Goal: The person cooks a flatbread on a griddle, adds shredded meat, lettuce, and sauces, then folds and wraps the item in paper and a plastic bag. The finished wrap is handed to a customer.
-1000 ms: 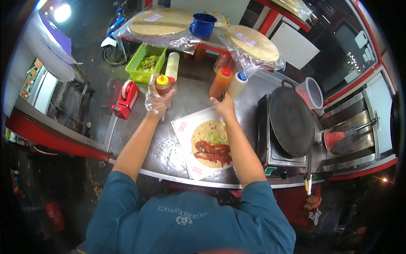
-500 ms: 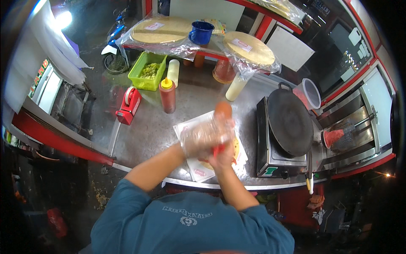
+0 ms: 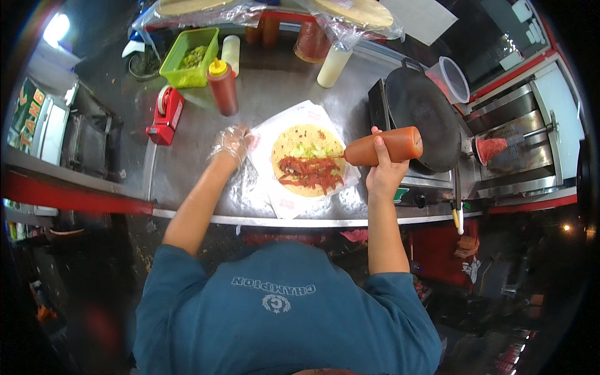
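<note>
The step in hand looks like saucing the flatbread (image 3: 285, 141), which lies open on white paper (image 3: 307, 114) on the counter (image 3: 190, 181), topped with lettuce (image 3: 307, 152) and red filling (image 3: 315, 174). The right hand (image 3: 385, 172) has its grip wrapped round an orange sauce bottle (image 3: 400, 145), tipped over toward the flatbread's right edge. The gloved left hand (image 3: 230, 147) is at the paper's left edge; whether its grip pinches anything, I cannot tell. The next move seems to call for an even squeeze.

One topped flatbread (image 3: 295, 139), one pan (image 3: 425, 119), perhaps six bottles (image 3: 404, 142).
</note>
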Motion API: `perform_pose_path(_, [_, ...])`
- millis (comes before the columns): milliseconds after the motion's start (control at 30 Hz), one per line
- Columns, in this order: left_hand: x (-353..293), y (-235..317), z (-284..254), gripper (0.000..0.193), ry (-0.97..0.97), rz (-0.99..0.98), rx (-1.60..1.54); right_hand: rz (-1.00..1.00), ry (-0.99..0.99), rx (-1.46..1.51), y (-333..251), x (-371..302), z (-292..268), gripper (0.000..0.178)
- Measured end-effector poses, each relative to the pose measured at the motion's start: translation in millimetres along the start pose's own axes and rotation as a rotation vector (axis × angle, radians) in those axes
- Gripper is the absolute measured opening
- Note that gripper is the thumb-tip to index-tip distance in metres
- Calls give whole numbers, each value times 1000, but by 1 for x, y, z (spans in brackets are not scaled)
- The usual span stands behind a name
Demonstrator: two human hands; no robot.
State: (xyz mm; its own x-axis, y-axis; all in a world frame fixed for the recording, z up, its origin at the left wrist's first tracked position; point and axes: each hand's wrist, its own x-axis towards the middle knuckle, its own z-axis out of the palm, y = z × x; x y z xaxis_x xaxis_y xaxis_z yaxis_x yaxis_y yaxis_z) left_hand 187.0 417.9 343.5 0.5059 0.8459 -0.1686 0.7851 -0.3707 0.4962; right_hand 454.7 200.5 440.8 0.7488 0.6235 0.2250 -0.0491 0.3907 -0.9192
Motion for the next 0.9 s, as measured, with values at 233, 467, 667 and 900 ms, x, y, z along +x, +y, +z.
perform_pose_path(233, [-63,-15,10,30,489,257,-362,-111,50,-116,-18,4,-7,53])
perform_pose_path(467, [-183,5,-34,37,-560,522,-616,-123,-138,-85,-23,-12,18,58])
perform_pose_path(667, [-207,-9,-17,36,-547,389,-470,-125,-277,-159,-18,-25,32,48])
perform_pose_path(900, [-213,0,-19,38,-575,294,-575,-53,-235,-77,-7,-15,60,57])
